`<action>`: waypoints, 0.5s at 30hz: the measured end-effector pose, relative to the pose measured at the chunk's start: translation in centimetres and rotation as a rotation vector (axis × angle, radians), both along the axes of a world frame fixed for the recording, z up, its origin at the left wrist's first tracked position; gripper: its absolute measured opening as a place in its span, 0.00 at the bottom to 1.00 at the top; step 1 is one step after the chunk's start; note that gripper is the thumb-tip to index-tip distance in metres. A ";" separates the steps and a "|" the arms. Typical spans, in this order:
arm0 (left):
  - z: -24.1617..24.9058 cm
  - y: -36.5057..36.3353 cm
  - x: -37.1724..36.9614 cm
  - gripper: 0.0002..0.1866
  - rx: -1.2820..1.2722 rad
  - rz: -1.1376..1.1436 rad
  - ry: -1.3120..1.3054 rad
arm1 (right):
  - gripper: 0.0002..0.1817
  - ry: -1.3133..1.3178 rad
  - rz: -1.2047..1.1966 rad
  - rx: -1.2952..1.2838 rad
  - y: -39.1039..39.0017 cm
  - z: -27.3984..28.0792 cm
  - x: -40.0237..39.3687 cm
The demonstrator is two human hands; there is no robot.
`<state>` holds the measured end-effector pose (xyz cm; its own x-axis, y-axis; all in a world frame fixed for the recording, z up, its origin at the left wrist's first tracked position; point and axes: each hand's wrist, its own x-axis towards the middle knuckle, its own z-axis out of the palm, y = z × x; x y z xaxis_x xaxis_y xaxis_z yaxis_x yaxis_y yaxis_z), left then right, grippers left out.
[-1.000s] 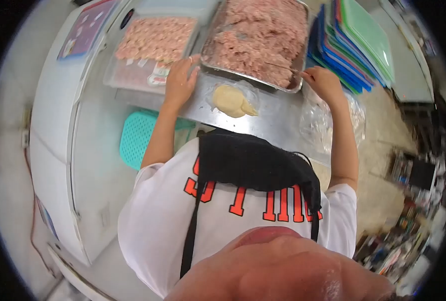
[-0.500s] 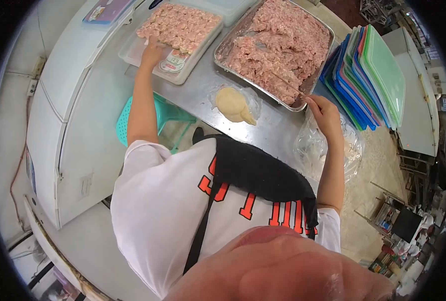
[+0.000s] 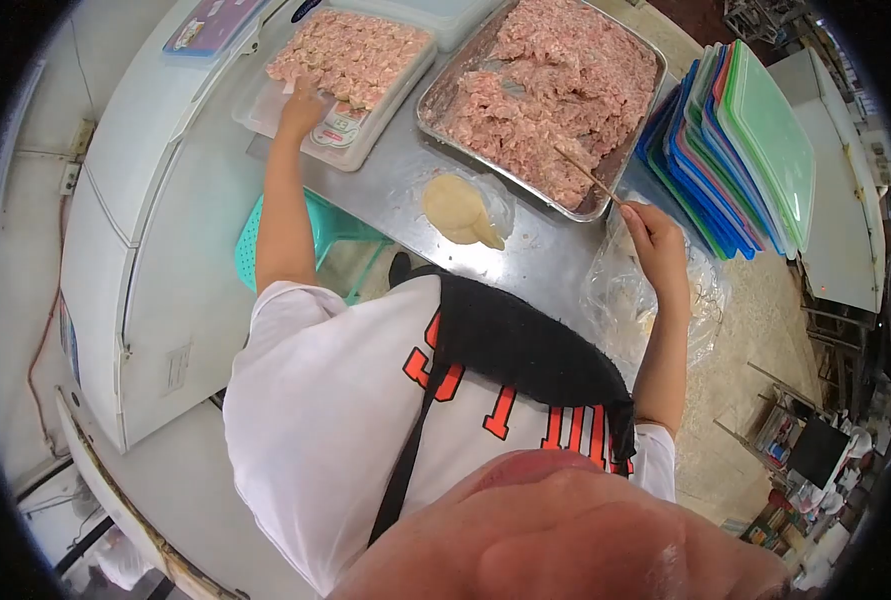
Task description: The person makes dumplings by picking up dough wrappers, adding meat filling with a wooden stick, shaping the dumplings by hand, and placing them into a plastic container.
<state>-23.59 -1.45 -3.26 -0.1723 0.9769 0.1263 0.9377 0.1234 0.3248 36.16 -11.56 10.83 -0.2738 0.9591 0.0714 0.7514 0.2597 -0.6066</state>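
Observation:
My left hand (image 3: 303, 108) reaches over a pale plastic tray (image 3: 350, 160) filled with rows of small meat dumplings (image 3: 355, 50). Its fingers look partly stretched out at the dumplings' near edge, and the fingertips are small to make out. A thin brown stick (image 3: 590, 173) is gripped in my right hand (image 3: 655, 243). The stick's far end touches the minced meat (image 3: 565, 80) in a large metal pan (image 3: 510, 150). Between the hands, a stack of round pale dough wrappers (image 3: 455, 207) lies on clear plastic on the metal table (image 3: 380, 195).
Blue, green and clear plastic lids or trays (image 3: 735, 150) stand stacked right of the pan. A clear plastic bag (image 3: 615, 285) lies under my right forearm. A turquoise stool (image 3: 250, 240) stands below the table's left side, beside a white freezer (image 3: 180, 270).
The view has shifted slightly. My left hand stays at the dumplings' edge. My right hand has moved slightly and the stick has tilted, its shaft showing more clearly above the meat.

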 end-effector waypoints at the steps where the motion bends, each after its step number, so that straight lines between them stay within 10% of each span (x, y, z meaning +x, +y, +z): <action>1: 0.5 0.2 0.4 0.22 -0.001 0.003 0.002 | 0.14 0.009 0.003 0.006 0.1 -0.1 0.1; 4: 2.4 0.7 1.9 0.29 -0.005 -0.125 0.080 | 0.14 0.027 0.006 0.017 -0.1 -0.1 0.3; 10: 1.0 0.5 3.4 0.18 0.023 0.352 -0.259 | 0.14 0.034 -0.012 0.029 -0.9 -0.2 1.4; 12: -3.4 1.6 0.9 0.15 0.129 0.079 0.113 | 0.14 0.046 -0.028 0.015 -1.1 -0.2 1.8; 15: 2.6 0.7 3.7 0.16 -0.208 -0.203 0.434 | 0.14 0.041 -0.046 -0.030 -1.3 -0.2 2.0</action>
